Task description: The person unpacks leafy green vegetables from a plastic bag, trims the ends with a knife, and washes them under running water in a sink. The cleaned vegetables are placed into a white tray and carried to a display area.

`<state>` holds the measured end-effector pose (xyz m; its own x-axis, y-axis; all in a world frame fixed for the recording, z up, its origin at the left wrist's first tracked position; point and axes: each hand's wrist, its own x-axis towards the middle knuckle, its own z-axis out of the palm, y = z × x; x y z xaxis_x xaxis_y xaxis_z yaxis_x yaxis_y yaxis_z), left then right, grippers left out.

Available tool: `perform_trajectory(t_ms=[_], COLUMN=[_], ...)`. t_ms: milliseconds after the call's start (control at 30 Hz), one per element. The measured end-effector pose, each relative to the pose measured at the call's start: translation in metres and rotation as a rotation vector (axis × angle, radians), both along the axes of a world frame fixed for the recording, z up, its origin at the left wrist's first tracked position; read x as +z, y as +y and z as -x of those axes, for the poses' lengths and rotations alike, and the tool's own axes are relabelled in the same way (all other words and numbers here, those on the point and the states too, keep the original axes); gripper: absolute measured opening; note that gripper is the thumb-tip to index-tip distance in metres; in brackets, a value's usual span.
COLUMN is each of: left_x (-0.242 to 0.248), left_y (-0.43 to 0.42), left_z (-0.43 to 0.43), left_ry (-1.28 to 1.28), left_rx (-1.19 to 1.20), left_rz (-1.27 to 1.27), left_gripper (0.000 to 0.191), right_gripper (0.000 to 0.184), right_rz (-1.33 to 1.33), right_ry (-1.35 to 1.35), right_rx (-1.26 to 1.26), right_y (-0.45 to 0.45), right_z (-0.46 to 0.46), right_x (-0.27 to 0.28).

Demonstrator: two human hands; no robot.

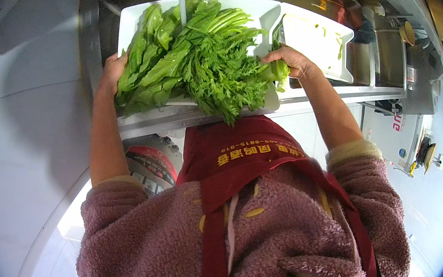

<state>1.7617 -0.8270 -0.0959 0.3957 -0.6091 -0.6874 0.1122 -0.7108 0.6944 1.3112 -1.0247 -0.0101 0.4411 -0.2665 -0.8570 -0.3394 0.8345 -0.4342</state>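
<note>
A white rectangular plastic tub (pixel 260 4) heaped with greens stands at the metal sink. Long leafy lettuce (pixel 160 68) fills its left part, and frilly-leaved greens (pixel 229 69) with pale stems lie across the middle and hang over the near rim. Water (pixel 183 3) runs down onto the leaves from above. My left hand (pixel 113 70) grips the tub's left side, its fingers partly hidden by lettuce. At the right side, my right hand (pixel 289 61) is closed around the tub's edge and a green stalk (pixel 280 71); how much of each it holds is unclear.
A second white tub (pixel 310 45) with leaf scraps stands just right, over the neighbouring basin. Farther right are more metal basins (pixel 390 55) and a yellowish bowl (pixel 406 33). The steel sink edge (pixel 152 127) runs before my apron. A round red-and-grey container (pixel 153 165) stands below at left.
</note>
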Motion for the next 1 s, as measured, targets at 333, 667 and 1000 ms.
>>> perform_trajectory(t_ms=[333,667,1000], left_x=[0.018,0.025,0.055], left_y=[-0.034,-0.062,-0.089], left_z=[-0.03,-0.006,0.1], left_ry=[-0.09,-0.389,0.025], left_rx=[-0.288,-0.458,-0.681], left_rz=[0.044,0.031,0.022], left_gripper=[0.036,0.091,0.124], right_gripper=[0.052,0.025,0.017], right_rz=[0.007,-0.117,0.101], right_ry=[-0.097,-0.243,-0.045], right_rx=[-0.003,-0.373,-0.552], right_y=[0.03,0.07,0.087], right_z=[0.004,-0.004,-0.002], right_x=[-0.001,0.013,0.061])
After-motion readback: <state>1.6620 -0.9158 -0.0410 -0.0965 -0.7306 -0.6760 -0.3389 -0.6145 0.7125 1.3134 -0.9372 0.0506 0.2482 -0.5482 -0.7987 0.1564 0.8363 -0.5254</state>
